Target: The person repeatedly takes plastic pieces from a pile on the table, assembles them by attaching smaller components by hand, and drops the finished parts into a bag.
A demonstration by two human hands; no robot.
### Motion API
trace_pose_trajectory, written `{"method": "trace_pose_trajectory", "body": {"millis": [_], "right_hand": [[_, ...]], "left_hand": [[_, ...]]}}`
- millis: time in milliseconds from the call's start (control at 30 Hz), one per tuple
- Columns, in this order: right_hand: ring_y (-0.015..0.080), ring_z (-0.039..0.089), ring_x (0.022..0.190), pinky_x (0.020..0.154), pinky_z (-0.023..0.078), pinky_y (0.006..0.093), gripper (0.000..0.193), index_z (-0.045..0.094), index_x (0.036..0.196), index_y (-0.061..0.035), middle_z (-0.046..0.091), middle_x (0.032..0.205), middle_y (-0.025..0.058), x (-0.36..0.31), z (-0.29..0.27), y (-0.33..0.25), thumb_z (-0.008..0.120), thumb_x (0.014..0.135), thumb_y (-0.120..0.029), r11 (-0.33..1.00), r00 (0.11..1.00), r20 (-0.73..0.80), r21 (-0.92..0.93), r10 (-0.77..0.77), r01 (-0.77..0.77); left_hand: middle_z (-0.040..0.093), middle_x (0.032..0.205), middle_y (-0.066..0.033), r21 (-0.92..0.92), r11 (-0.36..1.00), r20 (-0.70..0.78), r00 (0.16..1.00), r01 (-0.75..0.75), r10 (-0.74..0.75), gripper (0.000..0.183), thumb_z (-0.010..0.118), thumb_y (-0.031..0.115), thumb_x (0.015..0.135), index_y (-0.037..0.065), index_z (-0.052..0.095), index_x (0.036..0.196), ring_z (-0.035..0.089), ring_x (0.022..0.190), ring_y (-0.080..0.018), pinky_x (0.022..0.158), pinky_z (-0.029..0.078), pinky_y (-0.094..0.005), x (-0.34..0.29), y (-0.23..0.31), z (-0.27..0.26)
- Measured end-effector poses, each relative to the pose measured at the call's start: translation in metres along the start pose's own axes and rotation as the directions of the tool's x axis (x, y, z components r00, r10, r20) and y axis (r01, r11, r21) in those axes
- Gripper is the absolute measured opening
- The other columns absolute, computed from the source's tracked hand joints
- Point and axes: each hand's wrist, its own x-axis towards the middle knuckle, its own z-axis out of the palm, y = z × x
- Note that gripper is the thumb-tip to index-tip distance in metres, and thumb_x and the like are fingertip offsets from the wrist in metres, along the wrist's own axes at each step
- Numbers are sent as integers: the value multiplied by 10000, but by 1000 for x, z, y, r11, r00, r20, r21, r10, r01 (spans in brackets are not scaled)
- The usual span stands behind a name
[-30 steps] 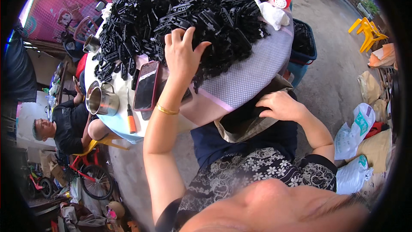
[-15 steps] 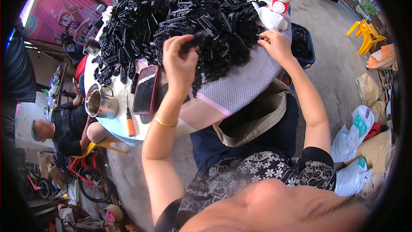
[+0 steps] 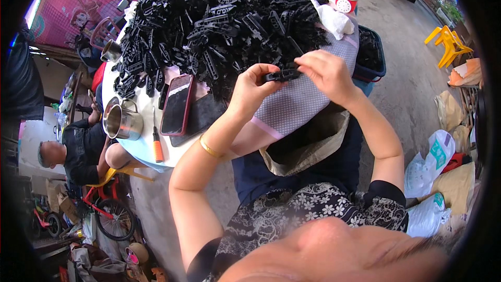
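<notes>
In front of the pile, my left hand pinches a long black plastic part between thumb and fingers. My right hand is at the part's right end with its fingertips pressed together; anything small between them is too hidden to make out. Just beyond both hands, a large heap of similar black plastic parts covers the far side of the round table. Part of the tabletop under my hands bears a grey dotted cover.
Left on the table lie a phone, an orange-handled screwdriver and a steel mug. A red and white cup and white cloth stand far right. An open sack hangs at my lap. Another person sits at left.
My left hand has moved right and nearer, bringing a black part out from the pile. My right hand has come left and closer, so both hands now meet at that part.
</notes>
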Motion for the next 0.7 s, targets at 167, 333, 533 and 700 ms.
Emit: {"method": "trace_pose_trajectory", "body": {"millis": [167,333,533,700], "right_hand": [[252,627,758,652,514,315,153,649,883,-23,650,853,98,2,10,-13,684,752,-95,993,996,15,-73,-90,91],[274,638,706,612,512,326,132,645,887,-10,655,837,121,-2,9,-20,673,781,-83,967,991,31,219,127,-131],[247,635,677,582,505,309,143,644,917,-18,645,812,105,-4,1,-36,659,782,-64,964,995,44,249,89,-97],[201,595,739,608,507,278,210,645,926,-49,592,862,47,0,-6,-34,630,718,-71,959,977,83,-191,-197,210]], "left_hand": [[611,899,-81,168,986,-47,999,-12,20,250,584,-31,810,-18,548,1057,629,726,-108,646,512,-210,-5,8,10],[588,916,-45,-98,991,-41,995,-94,90,278,579,67,863,2,506,1124,589,789,-74,604,456,-184,-2,2,1],[610,942,-81,-465,879,139,989,109,-49,241,464,138,950,-9,499,1139,628,839,-153,749,558,-306,-5,6,3],[632,868,-121,-307,916,237,953,259,-190,277,497,199,945,-49,549,1058,631,676,-147,608,544,-245,-2,6,-1]]}}
